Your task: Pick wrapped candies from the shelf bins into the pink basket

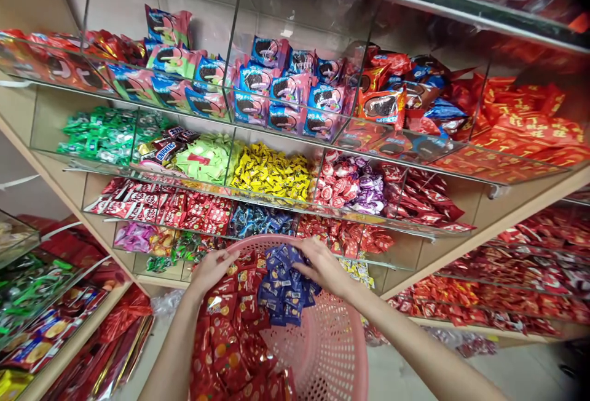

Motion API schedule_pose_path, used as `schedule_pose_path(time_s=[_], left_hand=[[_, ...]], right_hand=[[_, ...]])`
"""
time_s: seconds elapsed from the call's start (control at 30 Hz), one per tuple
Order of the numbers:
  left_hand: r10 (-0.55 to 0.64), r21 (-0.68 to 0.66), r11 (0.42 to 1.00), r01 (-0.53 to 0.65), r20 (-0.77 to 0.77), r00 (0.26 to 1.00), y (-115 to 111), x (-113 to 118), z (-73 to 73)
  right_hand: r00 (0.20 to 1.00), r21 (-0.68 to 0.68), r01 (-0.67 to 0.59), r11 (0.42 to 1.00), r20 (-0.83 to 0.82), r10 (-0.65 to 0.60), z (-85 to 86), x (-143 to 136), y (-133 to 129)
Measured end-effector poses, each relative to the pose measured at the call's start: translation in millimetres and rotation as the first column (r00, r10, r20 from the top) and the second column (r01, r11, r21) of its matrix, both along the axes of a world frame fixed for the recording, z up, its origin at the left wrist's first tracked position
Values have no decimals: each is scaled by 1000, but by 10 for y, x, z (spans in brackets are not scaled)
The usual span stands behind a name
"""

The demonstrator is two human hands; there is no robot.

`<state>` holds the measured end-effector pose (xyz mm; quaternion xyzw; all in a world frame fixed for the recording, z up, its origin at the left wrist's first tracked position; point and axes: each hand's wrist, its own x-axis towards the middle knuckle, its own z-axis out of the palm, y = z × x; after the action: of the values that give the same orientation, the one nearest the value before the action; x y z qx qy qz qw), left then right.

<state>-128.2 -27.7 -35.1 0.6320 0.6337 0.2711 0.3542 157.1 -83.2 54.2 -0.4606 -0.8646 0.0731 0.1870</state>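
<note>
A pink plastic basket (357,352) with holes in its wall sits low in the middle. Red candy packets (225,339) fill its left side, and a pile of dark blue packets (286,287) lies near its far rim. My left hand (212,270) is at the far left rim, its fingers bent over the edge beside the red packets; whether they grip the rim is unclear. My right hand (321,264) is over the far right rim, with fingers spread apart and touching the blue packets.
Ahead stands a shelf rack with clear compartments of wrapped candy, including yellow packets (271,170), green packets (99,136) and blue-pink packs (281,90). More red packets (530,266) are on the right, and another shelf (69,345) is at the left.
</note>
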Motion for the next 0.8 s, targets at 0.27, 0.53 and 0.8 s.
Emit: schedule_pose_path(time_s=[0.27,0.53,0.8], left_hand=[[18,-8,1000,-17,48,999,1,3,-41],[18,-5,1000,-18,40,999,0,-3,-50],[21,2,1000,-21,23,1000,9,0,-38]], right_hand=[[830,-392,-10,920,510,227,-538,191,-499],[695,-239,3,971,699,169,-969,96,-505],[760,-268,-3,963,625,176,-915,174,-639]])
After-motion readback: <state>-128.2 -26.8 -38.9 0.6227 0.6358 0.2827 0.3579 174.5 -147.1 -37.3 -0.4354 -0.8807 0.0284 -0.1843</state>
